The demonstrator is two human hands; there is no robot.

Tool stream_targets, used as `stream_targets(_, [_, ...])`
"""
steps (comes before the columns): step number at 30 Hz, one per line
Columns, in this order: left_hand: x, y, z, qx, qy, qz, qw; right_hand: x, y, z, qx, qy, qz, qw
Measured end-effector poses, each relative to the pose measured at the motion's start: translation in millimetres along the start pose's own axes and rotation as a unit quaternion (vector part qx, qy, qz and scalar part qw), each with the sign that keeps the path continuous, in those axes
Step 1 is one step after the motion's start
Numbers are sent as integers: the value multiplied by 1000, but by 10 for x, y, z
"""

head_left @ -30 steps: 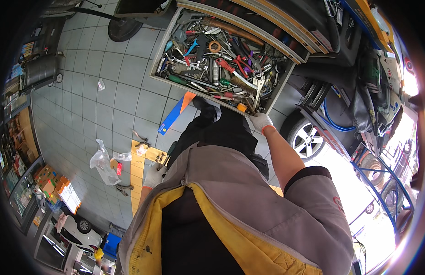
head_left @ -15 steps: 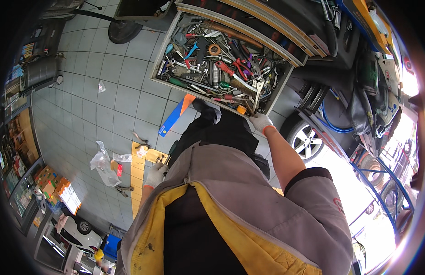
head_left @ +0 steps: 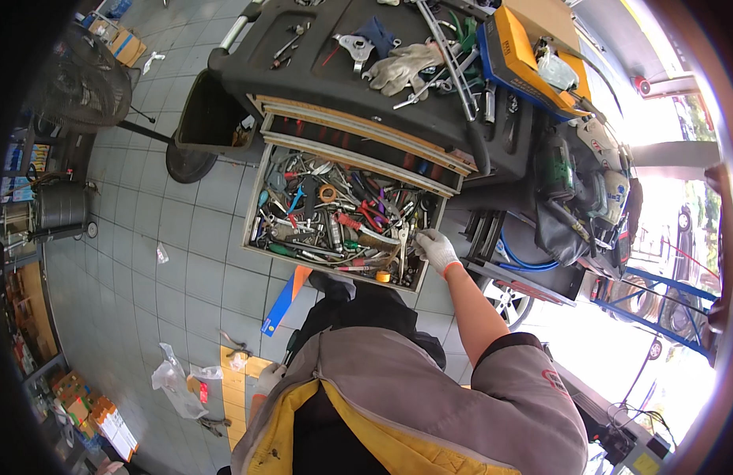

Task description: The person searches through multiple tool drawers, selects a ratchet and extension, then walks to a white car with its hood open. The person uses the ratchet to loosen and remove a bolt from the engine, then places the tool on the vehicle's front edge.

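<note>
An open drawer full of jumbled hand tools lies in front of me. My right hand, in a white glove, reaches over its right side with bent fingers slightly apart, beside silver pliers; nothing shows in its grip. Nearby lie a brush, a red-handled tool and an orange-yellow round piece. My gloved left hand hangs low beside my jacket, which partly covers it. Its fingers are closed around something small and dark that I cannot make out.
Above the drawer, the black cabinet top carries work gloves, wrenches and a yellow-blue box. A blue-orange carton stands by my feet. Plastic bags lie on the tiled floor. A wheel is at right.
My right hand has moved from the drawer's front right corner to inside its right side. The view has tilted up, bringing the cabinet top into sight. My left hand stays low.
</note>
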State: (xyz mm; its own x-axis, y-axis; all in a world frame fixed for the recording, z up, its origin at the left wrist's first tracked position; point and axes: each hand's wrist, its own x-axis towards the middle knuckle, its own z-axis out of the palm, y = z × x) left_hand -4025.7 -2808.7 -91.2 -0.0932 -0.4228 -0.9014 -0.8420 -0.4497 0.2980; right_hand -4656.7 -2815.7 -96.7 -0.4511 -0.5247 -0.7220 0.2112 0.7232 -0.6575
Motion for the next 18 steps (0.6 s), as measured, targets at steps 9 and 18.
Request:
stream_targets(9, [523, -58, 229, -5, 11, 69, 998, 243, 636, -192, -356, -111, 3, 928])
stream_targets(18, [251, 272, 749, 28, 82, 24, 996, 1081, 641, -348, -549, -256, -91, 790])
